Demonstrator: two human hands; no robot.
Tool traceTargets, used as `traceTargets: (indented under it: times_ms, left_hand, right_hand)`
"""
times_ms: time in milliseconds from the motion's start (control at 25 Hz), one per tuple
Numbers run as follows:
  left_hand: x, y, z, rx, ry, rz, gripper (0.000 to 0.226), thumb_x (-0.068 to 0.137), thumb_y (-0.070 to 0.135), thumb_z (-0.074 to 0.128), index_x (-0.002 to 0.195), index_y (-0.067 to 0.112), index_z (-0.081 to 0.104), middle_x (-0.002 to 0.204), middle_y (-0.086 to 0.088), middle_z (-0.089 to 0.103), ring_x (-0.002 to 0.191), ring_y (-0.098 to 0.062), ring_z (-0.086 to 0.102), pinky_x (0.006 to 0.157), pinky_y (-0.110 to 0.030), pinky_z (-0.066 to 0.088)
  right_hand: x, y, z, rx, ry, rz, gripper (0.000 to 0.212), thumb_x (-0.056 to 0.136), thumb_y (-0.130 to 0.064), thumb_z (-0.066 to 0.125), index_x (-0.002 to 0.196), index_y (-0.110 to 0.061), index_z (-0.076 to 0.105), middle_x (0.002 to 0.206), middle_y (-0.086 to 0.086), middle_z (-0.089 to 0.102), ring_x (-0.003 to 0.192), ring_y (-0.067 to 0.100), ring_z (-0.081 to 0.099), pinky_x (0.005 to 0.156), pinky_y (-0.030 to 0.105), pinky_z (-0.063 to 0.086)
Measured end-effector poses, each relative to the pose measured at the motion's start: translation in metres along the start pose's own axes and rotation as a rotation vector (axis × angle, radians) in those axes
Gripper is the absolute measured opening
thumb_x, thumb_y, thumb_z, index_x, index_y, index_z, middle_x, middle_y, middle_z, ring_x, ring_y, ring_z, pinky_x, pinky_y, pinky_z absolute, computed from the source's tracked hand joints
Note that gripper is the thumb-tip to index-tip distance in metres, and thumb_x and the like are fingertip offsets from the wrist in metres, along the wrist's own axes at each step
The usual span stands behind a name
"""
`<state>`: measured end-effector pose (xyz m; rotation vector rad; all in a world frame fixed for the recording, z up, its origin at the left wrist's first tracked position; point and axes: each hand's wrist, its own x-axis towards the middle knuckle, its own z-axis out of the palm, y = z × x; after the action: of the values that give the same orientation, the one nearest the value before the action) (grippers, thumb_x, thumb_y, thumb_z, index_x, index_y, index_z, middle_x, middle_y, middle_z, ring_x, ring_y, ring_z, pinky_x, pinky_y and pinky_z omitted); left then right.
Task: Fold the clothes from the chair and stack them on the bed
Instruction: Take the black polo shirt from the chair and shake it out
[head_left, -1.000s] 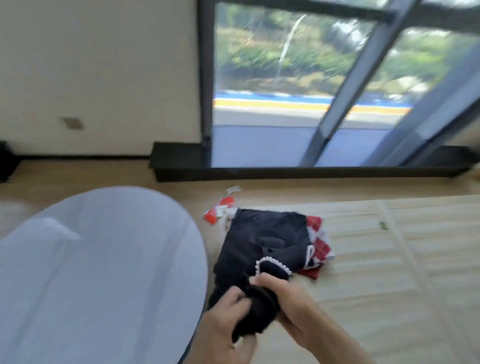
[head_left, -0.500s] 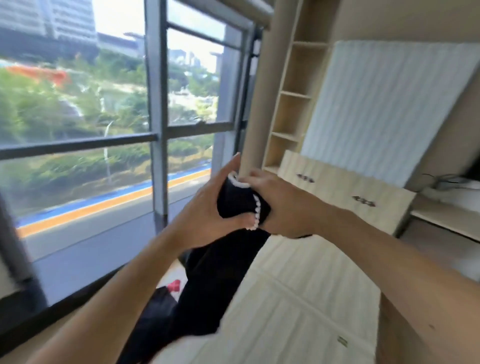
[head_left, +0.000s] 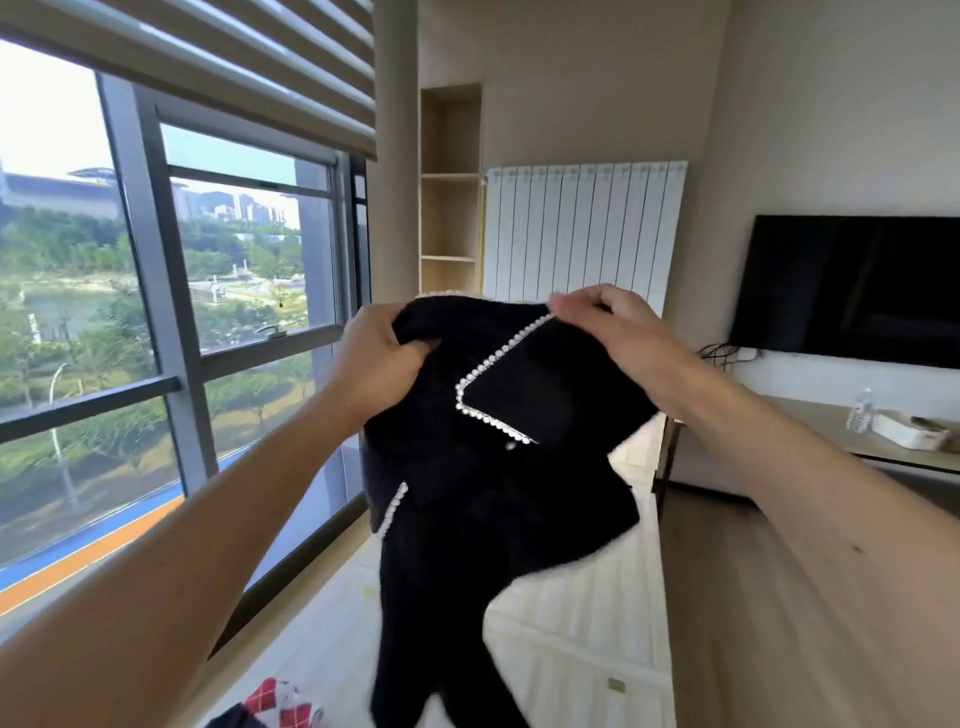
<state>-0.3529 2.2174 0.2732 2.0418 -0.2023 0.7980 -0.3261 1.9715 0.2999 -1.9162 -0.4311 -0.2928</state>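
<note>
A black garment (head_left: 483, 499) with white pearl-like trim hangs in the air in front of me, above the bed (head_left: 582, 613). My left hand (head_left: 382, 358) grips its upper left edge in a bunch. My right hand (head_left: 618, 332) pinches the upper right edge by the trimmed collar. The cloth drapes down loosely below both hands. A red and white checked garment (head_left: 278, 701) lies on the bed at the bottom edge of the view. The chair is out of view.
A large window (head_left: 156, 338) runs along the left. A white ribbed panel (head_left: 582, 234) and open shelves (head_left: 449, 218) stand at the bed's far end. A black TV (head_left: 852, 286) hangs at the right over a low shelf with a bottle (head_left: 860, 410) and a white box (head_left: 906, 428).
Both hands have lifted the black garment off the pile on the bed to chest height and moved apart, spreading its top edge. My view has swung up and to the right.
</note>
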Motion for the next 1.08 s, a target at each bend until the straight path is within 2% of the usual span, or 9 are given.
traceTargets:
  times_ms: [120, 280, 360, 480, 600, 680, 800, 960, 1080]
  left_hand:
    - [0.011, 0.030, 0.009, 0.002, -0.021, 0.012, 0.018, 0.091, 0.011, 0.063, 0.091, 0.022, 0.077, 0.081, -0.002, 0.077, 0.076, -0.018, 0.074, 0.067, -0.031, 0.059]
    - [0.020, 0.058, 0.018, 0.143, -0.017, 0.150, 0.022, 0.082, 0.009, 0.068, 0.072, 0.028, 0.068, 0.069, 0.004, 0.070, 0.064, -0.012, 0.066, 0.049, -0.018, 0.050]
    - [0.025, 0.061, 0.018, 0.308, 0.021, 0.233, 0.020, 0.078, 0.010, 0.068, 0.066, 0.024, 0.059, 0.064, 0.006, 0.060, 0.066, -0.011, 0.057, 0.051, -0.025, 0.044]
    - [0.036, 0.056, 0.011, 0.473, 0.026, 0.339, 0.021, 0.074, 0.012, 0.070, 0.064, 0.020, 0.053, 0.059, 0.008, 0.051, 0.068, -0.024, 0.058, 0.059, -0.031, 0.043]
    - [0.044, 0.041, 0.002, 0.707, -0.056, 0.349, 0.024, 0.078, 0.020, 0.077, 0.069, 0.019, 0.055, 0.065, 0.004, 0.051, 0.072, -0.030, 0.058, 0.062, -0.035, 0.043]
    - [0.047, 0.026, -0.004, 0.798, -0.078, 0.277, 0.023, 0.079, 0.016, 0.077, 0.070, 0.015, 0.056, 0.068, -0.002, 0.053, 0.071, -0.032, 0.057, 0.063, -0.036, 0.045]
    - [0.049, 0.008, -0.012, 0.671, -0.023, 0.117, 0.028, 0.077, -0.005, 0.065, 0.057, 0.008, 0.050, 0.057, -0.007, 0.044, 0.055, -0.026, 0.045, 0.055, -0.029, 0.037]
    - [0.050, 0.005, -0.009, 0.511, 0.107, -0.043, 0.014, 0.075, -0.003, 0.055, 0.061, -0.001, 0.055, 0.055, -0.013, 0.046, 0.055, -0.029, 0.044, 0.052, -0.026, 0.033]
    - [0.051, 0.007, -0.001, 0.280, -0.052, -0.293, 0.009, 0.083, 0.003, 0.062, 0.088, 0.002, 0.070, 0.076, -0.015, 0.064, 0.069, -0.030, 0.061, 0.062, -0.028, 0.047]
  right_hand:
    - [0.000, 0.008, -0.016, 0.129, 0.112, 0.048, 0.025, 0.080, -0.026, 0.081, 0.086, -0.013, 0.061, 0.083, 0.001, 0.068, 0.075, 0.016, 0.066, 0.068, 0.029, 0.056]
    - [0.002, 0.022, -0.017, 0.146, 0.129, 0.243, 0.040, 0.077, 0.003, 0.066, 0.109, -0.018, 0.055, 0.095, 0.004, 0.062, 0.071, 0.014, 0.056, 0.051, 0.026, 0.045]
    - [0.003, 0.028, -0.022, 0.011, 0.097, 0.276, 0.051, 0.076, 0.005, 0.064, 0.121, -0.019, 0.058, 0.108, 0.005, 0.059, 0.085, 0.015, 0.055, 0.060, 0.027, 0.043]
    - [0.001, 0.036, -0.029, -0.355, -0.004, 0.265, 0.035, 0.083, 0.001, 0.067, 0.117, -0.006, 0.065, 0.110, 0.011, 0.065, 0.097, 0.029, 0.063, 0.074, 0.035, 0.053]
    - [0.006, 0.043, -0.036, -0.696, 0.104, 0.054, 0.009, 0.088, -0.005, 0.059, 0.093, -0.009, 0.066, 0.093, 0.010, 0.066, 0.085, 0.032, 0.061, 0.059, 0.032, 0.044]
    - [0.011, 0.045, -0.044, -0.725, 0.245, -0.061, 0.019, 0.088, -0.003, 0.052, 0.101, -0.010, 0.065, 0.104, 0.006, 0.058, 0.091, 0.026, 0.052, 0.067, 0.031, 0.035]
    - [0.008, 0.047, -0.052, -0.843, 0.428, -0.159, 0.026, 0.089, -0.001, 0.051, 0.114, -0.010, 0.057, 0.115, 0.012, 0.053, 0.083, 0.027, 0.043, 0.070, 0.034, 0.031]
    - [0.008, 0.060, -0.052, -1.084, 0.404, -0.136, 0.032, 0.088, -0.001, 0.055, 0.119, -0.005, 0.049, 0.111, 0.016, 0.056, 0.079, 0.030, 0.039, 0.067, 0.038, 0.032]
    - [0.026, 0.086, -0.056, -0.883, 0.347, -0.036, 0.022, 0.087, -0.002, 0.049, 0.108, -0.003, 0.055, 0.096, 0.011, 0.052, 0.085, 0.028, 0.044, 0.073, 0.038, 0.038]
